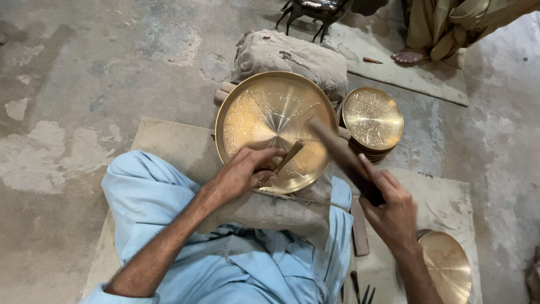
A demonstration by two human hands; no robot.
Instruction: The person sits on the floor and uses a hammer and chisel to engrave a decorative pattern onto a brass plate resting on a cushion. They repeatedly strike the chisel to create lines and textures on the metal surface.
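One brass plate [264,121] rests tilted on a padded block [281,211]. Left hand [242,171] grasps a chisel [288,156] against it; right hand [394,211] clenches a hammer [343,157]. Stacked plates [372,119] lie at three o'clock, on a concrete floor [84,84].

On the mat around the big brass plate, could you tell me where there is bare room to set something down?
Bare mat lies left of the big plate. Another bare patch lies between the plate stack and the plain disc. Around the hands it is crowded.

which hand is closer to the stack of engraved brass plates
Right. The right hand grips a hammer just below the stack; the left hand is farther left, holding a chisel.
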